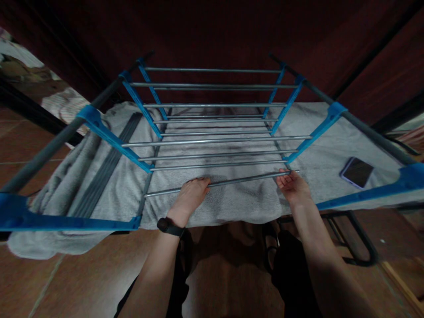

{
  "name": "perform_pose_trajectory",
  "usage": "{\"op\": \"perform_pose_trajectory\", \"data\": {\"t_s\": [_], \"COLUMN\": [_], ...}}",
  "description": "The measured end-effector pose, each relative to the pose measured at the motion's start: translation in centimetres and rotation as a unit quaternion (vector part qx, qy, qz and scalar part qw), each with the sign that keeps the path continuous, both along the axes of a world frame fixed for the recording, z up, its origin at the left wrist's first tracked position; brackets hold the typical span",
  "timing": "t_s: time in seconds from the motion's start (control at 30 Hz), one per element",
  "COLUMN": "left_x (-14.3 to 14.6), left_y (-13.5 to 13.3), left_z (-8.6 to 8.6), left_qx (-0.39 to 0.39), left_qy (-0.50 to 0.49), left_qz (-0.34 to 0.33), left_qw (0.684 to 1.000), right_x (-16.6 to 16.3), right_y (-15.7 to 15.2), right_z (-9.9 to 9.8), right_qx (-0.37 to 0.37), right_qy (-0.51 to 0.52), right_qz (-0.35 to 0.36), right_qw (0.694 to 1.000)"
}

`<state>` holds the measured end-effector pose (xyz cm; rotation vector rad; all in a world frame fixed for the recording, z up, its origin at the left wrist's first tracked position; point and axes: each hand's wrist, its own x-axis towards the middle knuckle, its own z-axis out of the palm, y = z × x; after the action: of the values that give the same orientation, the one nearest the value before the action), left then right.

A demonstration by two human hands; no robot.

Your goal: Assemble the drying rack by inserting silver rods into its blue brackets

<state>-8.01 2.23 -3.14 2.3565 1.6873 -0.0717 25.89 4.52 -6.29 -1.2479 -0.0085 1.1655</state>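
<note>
A drying rack with blue plastic brackets [135,157] and several thin grey metal rods stands over a grey towel [228,203] spread on the floor. The nearest rod [245,179] sits slanted, its right end higher than its left. My left hand [191,194], with a black band on the wrist, is closed over this rod near its middle. My right hand [291,185] pinches the rod's right end beside a blue bracket [298,152].
A phone [357,172] lies face up on the towel at the right. Dark grey tubes form the rack's outer frame [367,128]. Spare dark rods [106,168] lie on the towel at left. The floor is brown tile. Black tubing [361,247] lies at lower right.
</note>
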Motion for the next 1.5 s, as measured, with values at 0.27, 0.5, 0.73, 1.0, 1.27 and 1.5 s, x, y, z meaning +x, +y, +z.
{"op": "perform_pose_trajectory", "data": {"t_s": [0.27,0.5,0.73,1.0,1.27,1.5], "left_x": [0.0,-0.2,-0.1,-0.2,-0.1,0.0], "left_y": [0.0,-0.1,-0.1,0.0,-0.2,-0.2], "left_z": [0.3,0.2,0.3,0.0,0.1,0.0], "left_qx": [0.002,0.018,0.009,0.032,0.039,0.041], "left_qy": [0.008,-0.001,-0.005,0.004,0.015,0.001], "left_qz": [0.006,-0.006,-0.003,-0.016,-0.015,-0.018], "left_qw": [1.000,1.000,1.000,0.999,0.999,0.999], "right_x": [1.2,1.3,1.4,1.7,1.2,0.3], "right_y": [0.1,0.0,0.0,-0.1,-0.1,-0.1], "right_z": [-0.4,0.3,0.3,0.3,0.6,0.8], "right_qx": [0.005,0.012,0.029,0.036,0.036,0.030], "right_qy": [0.001,0.012,0.014,0.031,0.027,0.028], "right_qz": [-0.017,-0.035,-0.034,-0.031,-0.019,-0.012], "right_qw": [1.000,0.999,0.999,0.998,0.999,0.999]}}
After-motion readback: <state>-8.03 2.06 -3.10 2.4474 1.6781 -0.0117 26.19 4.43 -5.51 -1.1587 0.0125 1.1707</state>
